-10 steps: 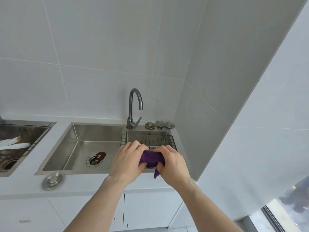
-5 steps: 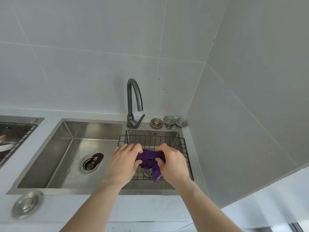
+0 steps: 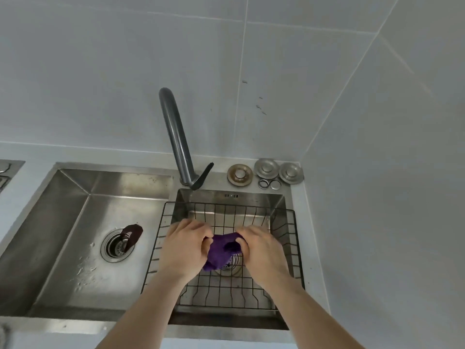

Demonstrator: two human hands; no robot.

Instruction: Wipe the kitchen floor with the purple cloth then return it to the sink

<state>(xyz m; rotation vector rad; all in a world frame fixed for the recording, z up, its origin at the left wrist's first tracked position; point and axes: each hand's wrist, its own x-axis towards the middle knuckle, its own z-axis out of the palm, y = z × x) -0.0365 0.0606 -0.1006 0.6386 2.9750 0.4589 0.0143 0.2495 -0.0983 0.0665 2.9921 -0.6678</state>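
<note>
Item: purple cloth (image 3: 221, 250), bunched, held over the wire rack (image 3: 226, 295) in the right basin of the sink (image 3: 279, 205). My left hand (image 3: 185, 248) and right hand (image 3: 261, 250) both clench it, one at each end, as if wringing. Faucet (image 3: 176, 137) shows no water running. Floor out of view, so wiping cannot be confirmed. Judged status: either fetching or returning; cloth not yet let go.

Both hands cover most of the purple cloth (image 3: 221, 250); the second sink (image 3: 10, 170) is cut off at left.
</note>
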